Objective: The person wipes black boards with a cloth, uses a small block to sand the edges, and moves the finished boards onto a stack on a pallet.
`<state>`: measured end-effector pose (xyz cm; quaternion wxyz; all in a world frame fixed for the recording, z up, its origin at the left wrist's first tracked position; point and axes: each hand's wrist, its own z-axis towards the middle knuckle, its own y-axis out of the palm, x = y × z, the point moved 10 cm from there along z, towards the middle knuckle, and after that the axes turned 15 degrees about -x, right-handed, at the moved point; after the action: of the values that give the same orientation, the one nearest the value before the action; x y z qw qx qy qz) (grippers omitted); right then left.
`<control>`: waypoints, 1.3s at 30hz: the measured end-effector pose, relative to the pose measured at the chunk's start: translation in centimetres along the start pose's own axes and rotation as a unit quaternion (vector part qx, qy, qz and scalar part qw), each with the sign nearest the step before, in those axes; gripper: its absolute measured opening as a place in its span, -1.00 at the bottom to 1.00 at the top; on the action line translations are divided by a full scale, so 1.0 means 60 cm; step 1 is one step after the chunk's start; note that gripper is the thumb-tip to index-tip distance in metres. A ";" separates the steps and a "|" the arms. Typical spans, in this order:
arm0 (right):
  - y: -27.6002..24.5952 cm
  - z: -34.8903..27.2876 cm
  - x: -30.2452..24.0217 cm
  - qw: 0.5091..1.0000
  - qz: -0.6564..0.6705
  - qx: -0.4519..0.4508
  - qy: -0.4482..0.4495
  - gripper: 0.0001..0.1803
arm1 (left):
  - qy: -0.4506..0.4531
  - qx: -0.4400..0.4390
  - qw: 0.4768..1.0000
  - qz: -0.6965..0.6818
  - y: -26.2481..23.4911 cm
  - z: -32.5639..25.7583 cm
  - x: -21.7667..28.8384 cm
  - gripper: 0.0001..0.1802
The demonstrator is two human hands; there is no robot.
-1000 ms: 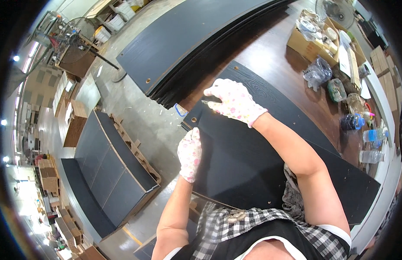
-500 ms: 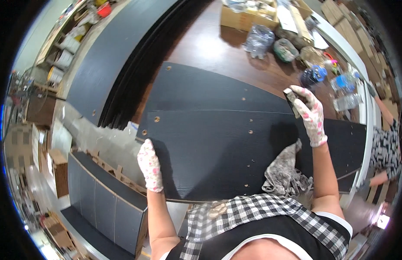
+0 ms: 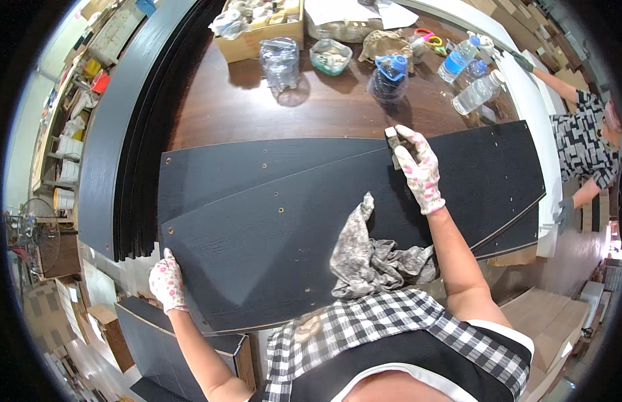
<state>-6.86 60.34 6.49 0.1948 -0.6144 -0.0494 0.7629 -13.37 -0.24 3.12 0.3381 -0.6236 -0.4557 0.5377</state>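
The top black panel [image 3: 271, 248] is a long, flat board with a dark wood-grain face, several small drilled holes and a pale raw edge. It lies face up, stacked at a slight angle on a second black panel [image 3: 257, 164] on the brown table [image 3: 324, 110]. A small grey block [image 3: 393, 143] stands on the top panel near its far edge. A crumpled grey rag [image 3: 368, 258] lies on the panel's near edge.

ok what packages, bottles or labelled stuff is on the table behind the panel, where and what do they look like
Cardboard box: far left of the table top, tan, open, full of bagged items.
Clear bag: right of the box, crumpled plastic.
Tub: mid table, small, clear, greenish contents.
Blue-capped jug: just right of the tub, clear, rounded.
Water bottles: far right, clear with blue labels, lying tilted.
Papers: top edge, white sheets.
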 end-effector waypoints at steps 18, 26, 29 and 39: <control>-0.063 -0.010 0.085 0.992 0.060 0.076 0.083 -0.60 | 0.379 -0.059 0.840 -0.384 -0.186 -0.091 0.475 -0.81; -0.070 -0.009 0.084 0.995 -0.049 0.052 0.072 -0.58 | -0.048 0.075 0.947 -0.310 -0.101 0.135 0.103 -0.72; -0.069 -0.008 0.102 0.994 -0.023 0.044 0.094 -0.58 | -0.069 0.136 0.980 -0.129 -0.106 0.149 0.016 -0.74; -0.063 -0.006 0.086 0.994 -0.013 0.070 0.084 -0.59 | 0.114 0.204 0.962 -0.143 -0.148 0.105 0.056 -0.76</control>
<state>-6.47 65.61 2.83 0.2505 -0.6609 0.0125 0.7073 -21.34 5.61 8.81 0.5815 -0.5266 -0.3793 0.4907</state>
